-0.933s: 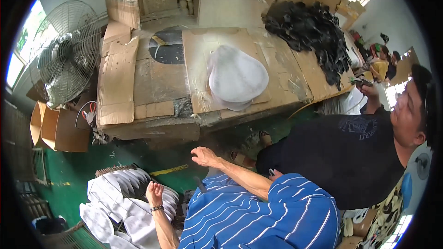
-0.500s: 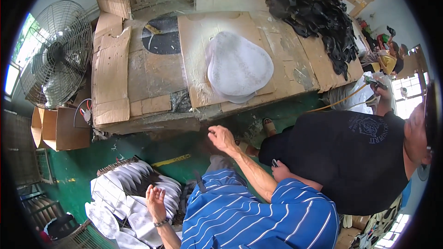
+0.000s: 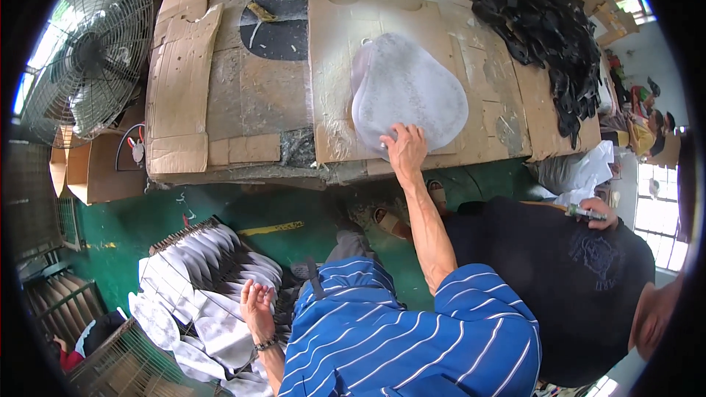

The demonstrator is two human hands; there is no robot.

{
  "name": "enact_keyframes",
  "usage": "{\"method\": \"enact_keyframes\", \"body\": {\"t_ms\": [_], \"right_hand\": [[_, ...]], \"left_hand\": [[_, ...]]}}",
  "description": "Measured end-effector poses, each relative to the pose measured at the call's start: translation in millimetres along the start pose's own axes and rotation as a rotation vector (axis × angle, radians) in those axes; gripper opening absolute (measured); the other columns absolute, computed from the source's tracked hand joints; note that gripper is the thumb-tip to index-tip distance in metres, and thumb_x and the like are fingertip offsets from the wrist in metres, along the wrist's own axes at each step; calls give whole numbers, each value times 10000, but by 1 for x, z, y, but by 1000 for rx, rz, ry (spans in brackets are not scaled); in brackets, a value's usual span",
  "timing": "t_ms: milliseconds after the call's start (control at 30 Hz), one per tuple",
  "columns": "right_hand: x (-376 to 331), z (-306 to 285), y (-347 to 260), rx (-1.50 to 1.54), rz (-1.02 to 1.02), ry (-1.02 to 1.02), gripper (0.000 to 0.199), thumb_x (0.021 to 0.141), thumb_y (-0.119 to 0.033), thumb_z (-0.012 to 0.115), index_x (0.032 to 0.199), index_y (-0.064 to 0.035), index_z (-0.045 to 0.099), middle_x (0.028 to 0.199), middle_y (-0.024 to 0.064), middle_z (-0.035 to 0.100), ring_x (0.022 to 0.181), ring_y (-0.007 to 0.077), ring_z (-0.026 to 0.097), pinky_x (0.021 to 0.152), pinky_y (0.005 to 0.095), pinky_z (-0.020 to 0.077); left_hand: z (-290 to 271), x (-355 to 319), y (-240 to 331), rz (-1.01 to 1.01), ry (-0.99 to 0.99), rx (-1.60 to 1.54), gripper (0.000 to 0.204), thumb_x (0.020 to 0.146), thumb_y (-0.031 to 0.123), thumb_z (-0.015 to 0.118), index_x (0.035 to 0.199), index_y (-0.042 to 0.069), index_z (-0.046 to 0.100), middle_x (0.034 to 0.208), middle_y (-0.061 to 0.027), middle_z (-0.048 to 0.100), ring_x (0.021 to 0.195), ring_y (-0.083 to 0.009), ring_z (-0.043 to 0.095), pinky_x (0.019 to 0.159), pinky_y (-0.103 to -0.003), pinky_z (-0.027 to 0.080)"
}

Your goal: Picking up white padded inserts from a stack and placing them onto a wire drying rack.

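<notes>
My right hand (image 3: 404, 148) reaches forward and lies on the near edge of a stack of pale grey pear-shaped sheets (image 3: 408, 92) on the cardboard-covered table (image 3: 243, 103). Its fingers rest flat on the top sheet, and I cannot tell whether they pinch it. My left hand (image 3: 257, 307) hangs low with the fingers apart, just above a basket of white cut pieces (image 3: 209, 265) stacked on edge. It holds nothing.
A pile of black pieces (image 3: 548, 26) lies at the table's far right. A standing fan (image 3: 92, 44) and a cardboard box (image 3: 95, 169) are at the left. A person in a black shirt (image 3: 559, 279) stands close at my right. The floor (image 3: 220, 209) is green.
My right hand has moved forward from above the floor onto the grey sheets. The view has tilted down and closer to the table. The left hand stays over the white pieces.
</notes>
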State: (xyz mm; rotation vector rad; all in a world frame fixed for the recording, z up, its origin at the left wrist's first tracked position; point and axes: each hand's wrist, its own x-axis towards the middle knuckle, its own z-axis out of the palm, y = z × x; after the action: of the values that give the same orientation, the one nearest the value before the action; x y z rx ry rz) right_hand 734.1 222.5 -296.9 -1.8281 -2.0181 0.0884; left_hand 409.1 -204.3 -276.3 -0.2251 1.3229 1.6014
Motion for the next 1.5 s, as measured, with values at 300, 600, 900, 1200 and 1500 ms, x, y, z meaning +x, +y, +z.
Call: {"method": "enact_keyframes", "body": {"t_ms": [300, 600, 900, 1200, 1500], "right_hand": [[128, -35, 40, -60, 208, -452, 203, 824, -286, 788, 945, -126, 823, 927, 178, 770, 891, 381, 741, 798, 478, 578], [204, -165, -142, 219, -495, -217, 231, 948, -150, 609, 973, 23, 761, 918, 173, 776, 841, 331, 736, 813, 424, 570], [169, -211, -296, -41, -517, -114, 231, 993, -254, 647, 1084, -55, 722, 956, 172, 735, 854, 364, 705, 745, 468, 533], [-10, -151, -460, 256, -865, -543, 206, 931, -216, 702, 978, -29, 773, 854, 170, 737, 750, 282, 717, 710, 400, 546], [-179, -86, -547, 168, -1201, -656, 159, 911, -226, 744, 1001, -96, 763, 925, 111, 725, 890, 316, 708, 800, 436, 550]], "left_hand": [[44, 18, 7, 34, 48, -80, 336, 1010, 105, 683, 1321, 43, 573, 1078, -76, 704, 974, -200, 703, 938, -414, 601], [134, -8, 66, 55, 23, 385, 347, 1011, 216, 678, 1295, 18, 654, 1096, -111, 734, 992, -205, 725, 914, -346, 576], [95, 9, 53, 251, -271, -30, 324, 1051, 216, 664, 1324, 41, 648, 1124, -14, 683, 1040, -87, 644, 950, -280, 540], [94, 12, 142, 448, -360, 1, 638, 971, 359, 764, 1452, -2, 548, 1354, -112, 634, 1256, -186, 585, 1090, -339, 473], [2, 34, 180, 567, 108, -626, 380, 986, 172, 737, 1300, 21, 584, 1160, -74, 699, 1070, -153, 658, 953, -304, 536]]}}
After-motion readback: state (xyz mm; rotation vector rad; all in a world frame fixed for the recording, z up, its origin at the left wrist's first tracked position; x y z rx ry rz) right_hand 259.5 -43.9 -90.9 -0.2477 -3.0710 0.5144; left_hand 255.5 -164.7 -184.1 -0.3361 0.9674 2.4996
